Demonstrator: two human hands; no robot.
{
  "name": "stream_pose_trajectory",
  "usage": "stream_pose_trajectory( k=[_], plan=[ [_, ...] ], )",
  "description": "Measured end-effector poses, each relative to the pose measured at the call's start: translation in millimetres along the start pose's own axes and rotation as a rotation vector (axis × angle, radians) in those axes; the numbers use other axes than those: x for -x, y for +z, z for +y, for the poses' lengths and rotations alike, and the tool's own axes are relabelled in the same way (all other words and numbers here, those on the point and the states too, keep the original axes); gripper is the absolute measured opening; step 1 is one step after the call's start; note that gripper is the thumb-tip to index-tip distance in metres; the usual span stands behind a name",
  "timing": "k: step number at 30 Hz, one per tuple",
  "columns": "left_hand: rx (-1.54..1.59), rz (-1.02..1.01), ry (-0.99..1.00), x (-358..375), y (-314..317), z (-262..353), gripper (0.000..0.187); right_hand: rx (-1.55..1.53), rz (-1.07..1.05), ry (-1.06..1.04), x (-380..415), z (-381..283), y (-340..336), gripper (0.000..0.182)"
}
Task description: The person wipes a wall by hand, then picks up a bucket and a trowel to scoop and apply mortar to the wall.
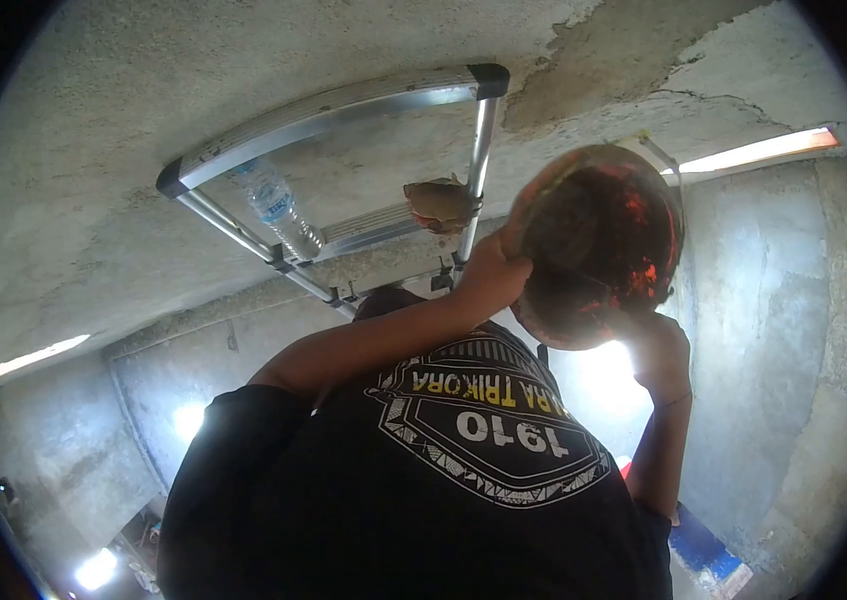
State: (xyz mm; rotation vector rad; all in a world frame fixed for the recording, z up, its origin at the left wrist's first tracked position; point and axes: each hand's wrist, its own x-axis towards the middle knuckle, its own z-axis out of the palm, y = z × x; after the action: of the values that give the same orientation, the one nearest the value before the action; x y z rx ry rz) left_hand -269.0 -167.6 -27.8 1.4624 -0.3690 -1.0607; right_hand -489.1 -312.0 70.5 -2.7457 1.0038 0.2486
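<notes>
A round container (594, 250), dark inside with orange-red patches, is held up at right of centre, its opening towards the camera. My left hand (496, 278) grips its left rim, with the thumb over the edge. Against its lower right side is my right hand (659, 355), its fingers mostly hidden behind the container and blurred by glare. What lies at the bottom of the container is too dark to tell.
A metal ladder-like frame (344, 112) extends beyond my left arm. Within its outline are a clear plastic bottle (274, 205) and a torn brown object (439, 205). Rough grey concrete surrounds them. A blue object (704, 550) shows at the lower right.
</notes>
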Motion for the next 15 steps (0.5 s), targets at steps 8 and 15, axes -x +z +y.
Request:
stream_pose_trajectory(
  k=[8,15],
  plan=[
    [0.161,0.103,-0.012,4.6,-27.0,7.4,0.037,-0.093,-0.078,0.087,-22.5,-29.8,-5.9,0.025],
    [0.267,0.233,-0.048,7.8,-28.1,11.3,0.038,-0.076,-0.068,0.084,-31.7,-34.7,-19.5,0.017]
  ],
)
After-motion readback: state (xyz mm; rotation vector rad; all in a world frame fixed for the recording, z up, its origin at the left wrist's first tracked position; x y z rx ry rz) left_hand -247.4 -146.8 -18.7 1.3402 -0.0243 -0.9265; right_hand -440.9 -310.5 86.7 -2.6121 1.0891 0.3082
